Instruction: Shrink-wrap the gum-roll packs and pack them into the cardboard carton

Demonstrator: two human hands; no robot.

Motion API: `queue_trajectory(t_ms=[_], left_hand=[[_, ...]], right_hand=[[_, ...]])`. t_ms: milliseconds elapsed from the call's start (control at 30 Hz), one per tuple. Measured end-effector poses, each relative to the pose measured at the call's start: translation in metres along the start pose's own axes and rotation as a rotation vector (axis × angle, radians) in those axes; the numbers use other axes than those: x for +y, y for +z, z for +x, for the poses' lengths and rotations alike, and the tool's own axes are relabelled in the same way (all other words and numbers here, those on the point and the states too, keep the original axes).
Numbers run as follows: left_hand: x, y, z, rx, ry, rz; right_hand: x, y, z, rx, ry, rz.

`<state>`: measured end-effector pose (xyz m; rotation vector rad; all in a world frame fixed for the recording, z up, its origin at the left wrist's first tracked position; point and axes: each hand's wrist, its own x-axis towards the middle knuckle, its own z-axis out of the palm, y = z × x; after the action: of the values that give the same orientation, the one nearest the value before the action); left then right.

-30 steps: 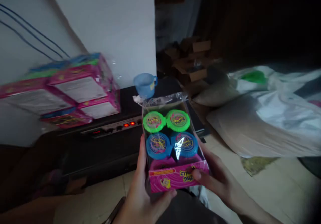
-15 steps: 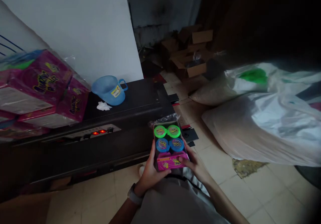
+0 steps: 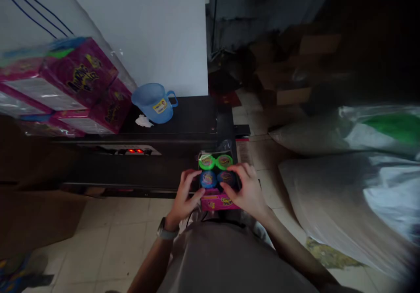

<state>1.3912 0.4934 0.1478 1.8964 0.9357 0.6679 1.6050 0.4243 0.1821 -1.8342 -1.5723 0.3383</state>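
Big pale sacks (image 3: 344, 174) sprawl off to the right of the right hand, well apart from it, on the tiled floor (image 3: 108, 240). Just beyond both hands sits the long black machine (image 3: 147, 153), its red lights glowing to the upper left of the left hand. Further left and higher, a stack of pink wrapped cartons (image 3: 65, 87) rests on the machine's top, and beside it, up and left of the hands, a blue plastic mug (image 3: 154, 102) with a white scrap next to it. Now the centre of it: the pink candy box (image 3: 216, 183), clear-wrapped, showing green and blue round rolls, is held low in front of the body, between the two hands. Left hand (image 3: 185, 194) is clamped on the box's left side, fingers curled over the top. Right hand (image 3: 246, 188) grips the right side, fingers spread across the blue rolls. A watch (image 3: 162, 231) sits on the left wrist.
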Motion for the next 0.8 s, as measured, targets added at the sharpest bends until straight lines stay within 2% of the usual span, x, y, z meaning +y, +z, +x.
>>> queue_trajectory(t_ms=[133,300,433,533,667,800], left_hand=[[0.004,-0.008,0.022,-0.048,0.049,0.115],[0.004,-0.009,0.031,-0.118,0.015,0.118],[0.002,-0.006,0.030,-0.124,-0.028,0.068],[0.001,-0.001,0.028,-0.095,-0.029,0.050],[-0.002,0.008,0.025,-0.052,-0.055,-0.009],[0.000,0.011,0.016,0.035,-0.050,-0.012]], right_hand=[[-0.019,0.001,0.014,-0.241,-0.032,-0.244],[-0.028,0.002,0.021,-0.335,0.054,-0.324],[-0.028,0.003,0.023,-0.304,0.165,-0.233],[-0.023,0.008,0.021,-0.233,0.189,-0.130],[-0.008,0.014,0.010,-0.083,0.092,0.076],[0.011,-0.002,-0.010,0.023,0.023,0.366]])
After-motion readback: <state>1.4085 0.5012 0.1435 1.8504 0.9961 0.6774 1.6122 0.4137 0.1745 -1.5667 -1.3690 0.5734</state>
